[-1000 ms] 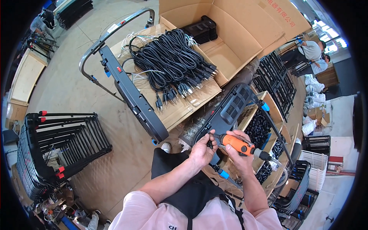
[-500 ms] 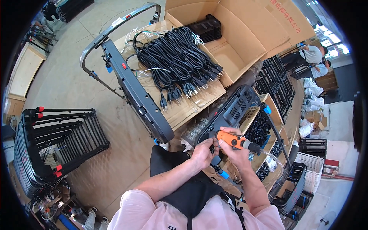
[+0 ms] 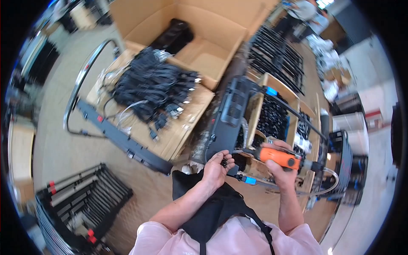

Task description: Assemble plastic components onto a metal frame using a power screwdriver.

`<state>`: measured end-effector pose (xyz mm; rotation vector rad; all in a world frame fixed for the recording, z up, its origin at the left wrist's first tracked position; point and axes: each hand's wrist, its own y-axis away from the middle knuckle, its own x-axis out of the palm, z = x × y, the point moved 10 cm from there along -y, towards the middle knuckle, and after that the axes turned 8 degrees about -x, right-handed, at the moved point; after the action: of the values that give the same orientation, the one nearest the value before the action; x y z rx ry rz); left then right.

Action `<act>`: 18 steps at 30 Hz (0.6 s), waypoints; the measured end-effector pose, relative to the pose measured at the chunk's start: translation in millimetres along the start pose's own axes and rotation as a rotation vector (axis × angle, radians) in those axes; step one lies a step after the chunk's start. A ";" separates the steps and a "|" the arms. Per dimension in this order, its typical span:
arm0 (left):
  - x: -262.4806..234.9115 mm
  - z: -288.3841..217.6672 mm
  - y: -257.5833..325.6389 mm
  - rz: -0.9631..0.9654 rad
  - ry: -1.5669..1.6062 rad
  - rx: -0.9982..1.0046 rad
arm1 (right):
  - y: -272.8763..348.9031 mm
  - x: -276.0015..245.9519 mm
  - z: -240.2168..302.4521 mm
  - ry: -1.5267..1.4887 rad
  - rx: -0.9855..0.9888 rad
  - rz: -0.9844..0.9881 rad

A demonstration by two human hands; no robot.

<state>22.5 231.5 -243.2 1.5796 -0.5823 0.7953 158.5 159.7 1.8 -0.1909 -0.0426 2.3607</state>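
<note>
My right hand (image 3: 281, 170) grips an orange air screwdriver (image 3: 276, 156), its bit end pointing left and a clear hose trailing from its rear. My left hand (image 3: 216, 171) is turned palm up with curled fingers, cupping several small black pieces (image 3: 224, 162) that look like screws. Both hands are at the near end of a long black plastic housing (image 3: 225, 131) with a vented hump. The screwdriver's tip is apart from the housing's surface, between the housing and my right hand. A blue-capped tube end (image 3: 250, 180) sits just below.
Wooden bins (image 3: 272, 112) of small black parts lie right of the housing. Left of it, bundled black power cords (image 3: 155, 87) rest on cardboard by a large open carton (image 3: 208, 46). A second black frame (image 3: 121, 138) leans there. Stacked black frames (image 3: 85, 199) stand lower left.
My right hand has drawn the screwdriver rightward, away from my left hand. My left hand has turned palm up, showing the small black pieces. The whole view has swung.
</note>
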 end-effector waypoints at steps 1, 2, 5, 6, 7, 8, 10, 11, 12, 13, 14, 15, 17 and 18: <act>10.2 1.0 -4.2 0.026 -0.016 -0.018 | 19.1 -34.3 -5.7 -0.029 0.001 -0.101; 21.8 5.0 -10.6 0.037 -0.058 -0.050 | 42.8 -66.8 -13.6 -0.062 0.003 -0.198; 68.3 16.5 -38.8 0.083 -0.137 -0.073 | 128.0 -126.2 -12.1 -0.136 0.053 -0.451; 85.1 23.8 -52.5 0.131 -0.168 -0.082 | 160.2 -139.3 -13.0 -0.137 0.046 -0.500; 98.8 32.5 -68.9 0.153 -0.200 -0.102 | 198.0 -154.3 -23.2 -0.165 0.107 -0.615; 111.6 43.0 -85.6 0.174 -0.232 -0.123 | 235.6 -164.9 -34.0 -0.198 0.170 -0.729; 130.9 62.6 -118.8 0.146 -0.357 -0.125 | 298.4 -172.0 -48.2 -0.225 0.188 -0.864; 137.5 73.0 -133.1 0.102 -0.453 -0.123 | 327.8 -174.9 -56.6 -0.247 0.209 -0.951; 134.7 79.6 -155.2 0.086 -0.522 -0.132 | 346.2 -174.5 -62.1 -0.263 0.205 -0.975; 135.2 84.5 -174.2 0.068 -0.674 -0.122 | 366.0 -175.0 -70.1 -0.283 0.225 -1.027; 133.4 86.1 -190.7 0.048 -0.823 -0.104 | 380.0 -175.5 -80.5 -0.306 0.244 -1.071; 123.4 77.5 -208.9 0.036 -0.890 -0.061 | 378.5 -173.4 -91.6 -0.333 0.241 -1.067; 127.8 92.9 -206.6 -0.057 -1.152 -0.041 | 404.2 -179.3 -116.1 -0.343 0.292 -1.261; 136.0 117.3 -190.0 -0.108 -1.163 -0.108 | 420.2 -186.7 -131.8 -0.340 0.295 -1.306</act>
<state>271.6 155.9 -266.8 1.8550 -1.3067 -0.3303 18.7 -274.7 -141.5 0.3126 0.0180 1.0483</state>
